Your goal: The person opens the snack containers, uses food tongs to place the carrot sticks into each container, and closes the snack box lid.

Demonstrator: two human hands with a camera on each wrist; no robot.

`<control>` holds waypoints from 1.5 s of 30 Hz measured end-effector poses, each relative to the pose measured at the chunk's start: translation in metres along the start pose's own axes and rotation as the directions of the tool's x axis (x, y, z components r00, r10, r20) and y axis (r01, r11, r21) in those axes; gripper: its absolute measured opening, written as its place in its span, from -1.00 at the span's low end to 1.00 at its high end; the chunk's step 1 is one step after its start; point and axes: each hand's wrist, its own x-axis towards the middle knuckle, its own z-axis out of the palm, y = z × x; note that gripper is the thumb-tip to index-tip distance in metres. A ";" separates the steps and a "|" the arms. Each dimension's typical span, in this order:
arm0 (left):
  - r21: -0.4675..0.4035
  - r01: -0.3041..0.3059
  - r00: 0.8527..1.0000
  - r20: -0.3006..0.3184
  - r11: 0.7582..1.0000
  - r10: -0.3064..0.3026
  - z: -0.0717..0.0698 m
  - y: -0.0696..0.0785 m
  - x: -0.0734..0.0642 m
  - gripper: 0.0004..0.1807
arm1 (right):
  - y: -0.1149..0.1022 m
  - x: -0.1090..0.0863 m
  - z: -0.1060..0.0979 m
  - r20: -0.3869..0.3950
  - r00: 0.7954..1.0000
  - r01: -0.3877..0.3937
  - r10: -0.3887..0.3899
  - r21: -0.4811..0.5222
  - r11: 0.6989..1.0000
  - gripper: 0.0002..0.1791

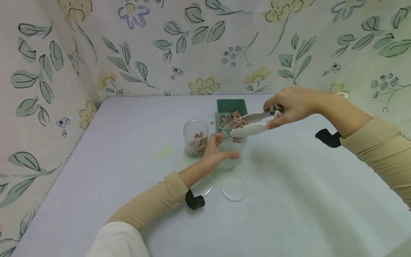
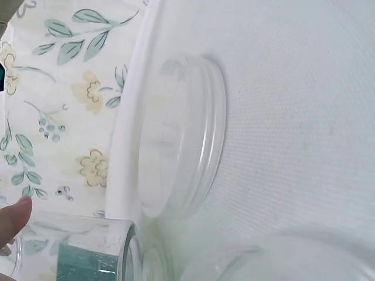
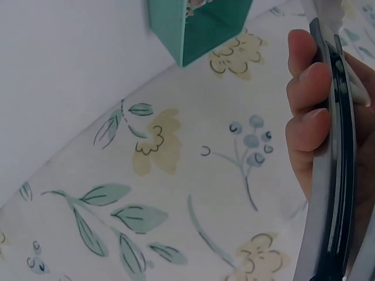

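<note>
White-tipped tongs (image 1: pixel 248 130) w/ grey-and-black handles sit in the curled R hand (image 1: pixel 290 105), pinching pink-brown stringy bits (image 1: pixel 237 123) at the mouth of a round, clear, glassy jar (image 1: pixel 233 146), prob. so none spill. The L hand (image 1: pixel 212 152) is spread wide but curved round that jar, prob. b/c it could tip. Those bits are past the L hand and left of the R hand, by a green plastic-looking box (image 1: pixel 230 104) w/ more.

A white fabric backdrop (image 1: pixel 205 73) printed with green, yellow and blue florals hangs behind and left of a pale, straight-edged table (image 1: pixel 305 200).
</note>
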 end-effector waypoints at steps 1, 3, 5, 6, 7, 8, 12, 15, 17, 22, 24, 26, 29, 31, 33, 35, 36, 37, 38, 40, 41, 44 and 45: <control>0.005 -0.010 1.000 0.007 1.000 0.010 -0.001 -0.001 0.000 -0.13 | 0.000 0.000 0.000 0.020 1.000 -0.013 0.012 0.014 1.000 -0.55; 0.018 -0.035 0.999 0.023 0.999 0.034 -0.002 -0.002 0.000 -0.13 | -0.001 0.000 -0.001 0.060 0.998 -0.031 0.028 0.046 0.998 -0.56; 0.060 -0.069 0.997 0.042 0.996 0.067 -0.002 -0.004 0.000 -0.11 | -0.001 0.001 0.000 0.108 0.994 -0.041 0.034 0.063 0.997 -0.58; 0.084 -0.086 0.995 0.051 0.993 0.082 -0.002 -0.005 0.000 -0.10 | -0.002 0.002 0.001 0.130 0.991 -0.043 0.035 0.062 0.997 -0.60; 0.103 -0.108 0.993 0.059 0.989 0.102 -0.002 -0.006 -0.001 -0.09 | -0.003 0.003 0.002 0.147 0.988 -0.043 0.034 0.056 0.997 -0.60; 0.126 -0.131 0.990 0.067 0.983 0.123 -0.001 -0.007 -0.001 -0.08 | -0.005 0.005 0.004 0.162 0.986 -0.036 0.029 0.038 0.999 -0.59; 0.180 -0.209 0.976 0.106 0.961 0.192 0.002 -0.006 -0.003 -0.07 | -0.019 0.010 0.008 0.172 0.985 0.007 0.007 -0.080 0.997 -0.52; 0.187 -0.237 0.968 0.126 0.953 0.216 0.002 -0.005 -0.003 -0.07 | -0.031 0.012 0.007 0.138 0.990 0.039 -0.015 -0.175 0.984 -0.46; 0.192 -0.238 0.968 0.125 0.952 0.217 0.001 -0.005 -0.003 -0.07 | -0.038 0.014 0.003 0.118 0.993 0.041 -0.014 -0.231 0.972 -0.44; 0.231 -0.216 0.974 0.121 0.949 0.193 -0.003 -0.005 -0.004 -0.04 | -0.045 0.014 -0.005 0.112 0.993 -0.001 0.036 -0.300 0.954 -0.36; 0.243 -0.206 0.976 0.123 0.948 0.180 -0.004 -0.006 -0.005 -0.03 | -0.044 0.012 -0.009 0.114 0.992 -0.015 0.051 -0.295 0.955 -0.32; 0.251 -0.191 0.979 0.121 0.949 0.165 -0.005 -0.006 -0.005 -0.01 | -0.041 0.010 -0.012 0.110 0.991 -0.045 0.079 -0.280 0.959 -0.29; 0.267 -0.162 0.985 0.104 0.950 0.139 -0.006 -0.005 -0.005 0.00 | -0.034 0.006 -0.020 0.099 0.986 -0.108 0.136 -0.242 0.964 -0.22; 0.270 -0.148 0.988 0.089 0.952 0.128 -0.006 -0.005 -0.005 -0.02 | -0.028 0.003 -0.026 0.084 0.976 -0.176 0.199 -0.220 0.959 -0.15; 0.256 -0.135 0.990 0.074 0.957 0.119 -0.006 -0.004 -0.005 -0.06 | -0.021 0.003 -0.034 0.067 0.964 -0.239 0.258 -0.214 0.947 -0.05; 0.230 -0.123 0.992 0.066 0.965 0.111 -0.006 -0.004 -0.006 -0.09 | -0.016 0.007 -0.040 0.045 0.951 -0.291 0.307 -0.218 0.932 0.03; 0.213 -0.117 0.992 0.066 0.970 0.105 -0.007 -0.004 -0.007 -0.10 | -0.013 0.011 -0.041 0.033 0.946 -0.307 0.323 -0.227 0.924 0.03; 0.199 -0.108 0.993 0.068 0.974 0.096 -0.007 -0.005 -0.008 -0.11 | -0.012 0.017 -0.042 0.030 0.940 -0.322 0.339 -0.240 0.916 0.01; 0.186 -0.097 0.994 0.067 0.978 0.086 -0.008 -0.005 -0.009 -0.11 | -0.011 0.025 -0.041 0.028 0.936 -0.332 0.350 -0.259 0.907 -0.01; 0.164 -0.071 0.996 0.064 0.984 0.061 -0.011 -0.005 -0.011 -0.11 | -0.009 0.043 -0.036 0.030 0.933 -0.335 0.359 -0.298 0.894 -0.09; 0.159 -0.061 0.997 0.062 0.985 0.052 -0.011 -0.005 -0.012 -0.10 | -0.009 0.053 -0.033 0.037 0.930 -0.337 0.367 -0.317 0.887 -0.14; 0.157 -0.045 0.997 0.062 0.987 0.035 -0.012 -0.004 -0.014 -0.10 | -0.009 0.081 -0.022 0.061 0.922 -0.329 0.381 -0.394 0.858 -0.24; 0.159 -0.044 0.997 0.067 0.986 0.033 -0.012 -0.003 -0.014 -0.10 | -0.009 0.089 -0.019 0.077 0.920 -0.319 0.383 -0.420 0.850 -0.26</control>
